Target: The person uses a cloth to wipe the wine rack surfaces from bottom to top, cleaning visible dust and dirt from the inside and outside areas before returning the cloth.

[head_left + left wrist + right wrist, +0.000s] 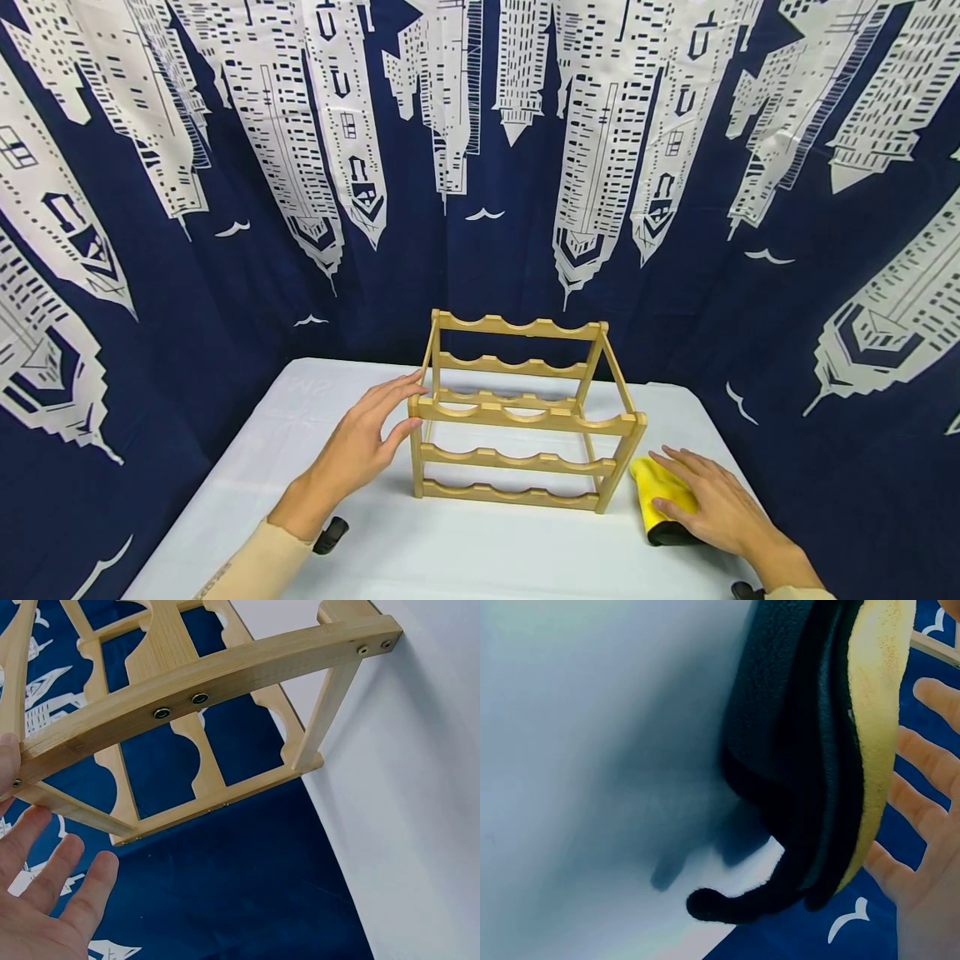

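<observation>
A light wooden rack [491, 414] with scalloped rails in three tiers stands upright on the white table. My left hand [352, 446] is at its upper left front corner, fingers extended along the top side rail and thumb by the front post. In the left wrist view, one digit meets the rack's corner while the other fingers [94, 892] spread loosely below the wooden frame [247, 664]. To the rack's right lies a folded yellow and black cloth [656, 492]. Over its yellow side rests my right hand [720, 504], fingers fairly straight and spread, as the right wrist view also shows.
The white table [300, 417] carries the rack near its middle, and the cloth lies toward the right edge. Behind and around the table hangs a navy fabric [480, 258] printed with white buildings and birds. Black straps [330, 536] sit at both wrists.
</observation>
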### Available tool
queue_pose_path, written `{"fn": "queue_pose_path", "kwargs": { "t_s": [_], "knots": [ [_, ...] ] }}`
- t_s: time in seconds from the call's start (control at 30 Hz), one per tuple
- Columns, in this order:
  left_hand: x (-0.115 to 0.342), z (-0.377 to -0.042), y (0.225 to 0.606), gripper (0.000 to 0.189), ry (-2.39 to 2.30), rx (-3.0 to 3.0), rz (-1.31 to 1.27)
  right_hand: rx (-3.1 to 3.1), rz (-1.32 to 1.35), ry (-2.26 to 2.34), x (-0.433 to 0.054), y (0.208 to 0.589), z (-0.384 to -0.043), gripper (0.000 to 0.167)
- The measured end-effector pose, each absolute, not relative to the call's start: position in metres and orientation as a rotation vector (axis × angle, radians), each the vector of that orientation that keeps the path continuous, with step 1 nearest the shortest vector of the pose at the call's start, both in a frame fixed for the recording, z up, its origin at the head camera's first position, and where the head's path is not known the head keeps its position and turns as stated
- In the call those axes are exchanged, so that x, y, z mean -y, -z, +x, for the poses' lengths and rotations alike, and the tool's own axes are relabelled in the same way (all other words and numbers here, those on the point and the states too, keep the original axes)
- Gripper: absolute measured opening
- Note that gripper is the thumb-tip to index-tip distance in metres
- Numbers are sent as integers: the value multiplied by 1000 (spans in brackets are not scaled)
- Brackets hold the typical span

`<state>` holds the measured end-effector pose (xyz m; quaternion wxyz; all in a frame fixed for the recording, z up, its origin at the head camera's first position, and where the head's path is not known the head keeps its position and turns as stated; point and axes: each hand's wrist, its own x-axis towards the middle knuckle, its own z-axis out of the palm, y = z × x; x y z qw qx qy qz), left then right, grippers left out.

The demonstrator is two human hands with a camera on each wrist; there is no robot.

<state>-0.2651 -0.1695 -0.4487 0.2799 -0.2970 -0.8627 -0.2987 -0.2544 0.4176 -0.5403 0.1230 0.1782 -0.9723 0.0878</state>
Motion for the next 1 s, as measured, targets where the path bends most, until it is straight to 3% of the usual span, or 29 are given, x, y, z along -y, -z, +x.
{"fn": "queue_pose_path", "kwargs": {
  "t_s": [0.47, 0.67, 1.0],
  "knots": [
    [167, -266, 443, 47, 807, 2322, -787, 2907, 554, -369, -423, 550, -253, 58],
    [168, -266, 444, 48, 809, 2327, -781, 2974, 559, -355, -427, 553, -256, 71],
    [170, -267, 447, 47, 800, 2276, -801, 2974, 565, -244, -436, 559, -258, 77]
  ]
}}
